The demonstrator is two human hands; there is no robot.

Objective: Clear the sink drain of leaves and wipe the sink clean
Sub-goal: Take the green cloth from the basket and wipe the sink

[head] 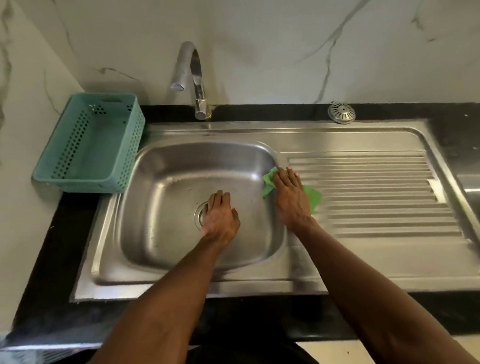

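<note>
Right hand (290,198) lies flat, fingers straight, pressing a green cloth (312,195) onto the steel; no curl round it, just palm and fingers on top. Cloth sits under that hand at the lip between basin and drainboard (374,196), one corner poking out past the fingertips toward the basin, another out to the hand's right on the ridges.

Left hand (220,216) is just to the left of that, down in the sink (155,187), fingers loosely bent over the drain (200,215). Cannot tell if it pinches anything; fingertips cover part of the drain ring. No leaves visible in the basin from here, though the drain mouth is half hidden.

Further out from the hands: faucet (193,77) at the back, teal basket (90,143) beyond the left hand on the black counter (42,278), a round metal strainer (341,113) well beyond the right hand at the back edge.

Likely step: wiping, drain seemingly nearly done. To do it well: keep the palm flat so the cloth doesn't bunch, drag along the ridges not across, then sweep down the basin wall toward the drain. Left hand should check the drain opening for bits first, so the wipe doesn't push debris back in.
</note>
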